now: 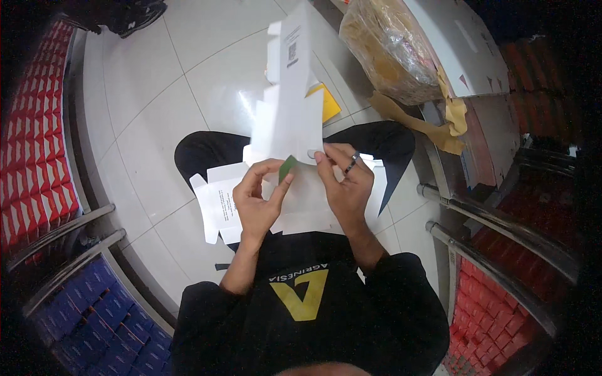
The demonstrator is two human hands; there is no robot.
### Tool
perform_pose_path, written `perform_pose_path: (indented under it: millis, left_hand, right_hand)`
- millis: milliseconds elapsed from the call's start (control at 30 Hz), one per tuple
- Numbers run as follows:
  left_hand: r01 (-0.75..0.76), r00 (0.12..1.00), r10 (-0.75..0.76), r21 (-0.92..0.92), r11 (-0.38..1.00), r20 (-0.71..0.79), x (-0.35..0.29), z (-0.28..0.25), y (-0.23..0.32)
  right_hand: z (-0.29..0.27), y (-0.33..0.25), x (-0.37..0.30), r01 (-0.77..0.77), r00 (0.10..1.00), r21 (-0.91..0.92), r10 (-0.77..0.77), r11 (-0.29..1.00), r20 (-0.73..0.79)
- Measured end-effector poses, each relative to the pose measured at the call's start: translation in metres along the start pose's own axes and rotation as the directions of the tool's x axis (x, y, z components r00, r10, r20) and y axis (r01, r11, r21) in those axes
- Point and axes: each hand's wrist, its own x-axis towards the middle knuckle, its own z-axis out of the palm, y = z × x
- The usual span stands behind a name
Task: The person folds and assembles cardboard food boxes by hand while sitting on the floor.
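My left hand (257, 194) pinches a small green flap or piece (286, 169) at the near edge of a white unfolded carton (291, 106). Whether the green part belongs to that carton I cannot tell. My right hand (346, 178), with a dark ring on one finger, grips the same carton's near right corner between thumb and fingers. A small grey oval spot shows beside the right fingertips. The carton stretches away from me, slightly blurred, with tabs along its left side. More flat white carton blanks (221, 203) lie across my lap beneath both hands.
A yellow piece (330, 103) lies beyond the carton on the tiled floor (157, 119). At far right stands a plastic-wrapped brown bundle (389, 53) beside a white box (467, 47). Metal-framed racks hold red-and-white packs (37, 150), blue packs (103, 319) and red packs (486, 313).
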Motion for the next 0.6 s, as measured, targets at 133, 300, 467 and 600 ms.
perform_pose_path:
  millis: [133, 300, 467, 600]
  left_hand:
    - [-0.292, 0.956, 0.289, 0.298, 0.909, 0.056, 0.004, -0.005, 0.009]
    - [-0.021, 0.985, 0.039, 0.108, 0.994, -0.168, 0.0, -0.002, 0.003]
    - [0.157, 0.983, -0.156, -0.001, 0.988, -0.096, 0.002, 0.007, 0.016]
    - [0.149, 0.987, -0.148, -0.004, 0.989, -0.057, 0.001, 0.007, 0.01]
  right_hand:
    - [0.0, -0.004, 0.001, 0.014, 0.999, -0.038, -0.016, 0.999, -0.043]
    - [0.006, -0.007, -0.003, 0.002, 0.999, 0.063, 0.001, 0.998, -0.041]
    - [0.008, -0.009, -0.005, -0.067, 0.998, 0.195, 0.062, 0.979, 0.033]
    - [0.01, -0.007, -0.006, -0.034, 0.997, 0.161, 0.023, 0.986, 0.074]
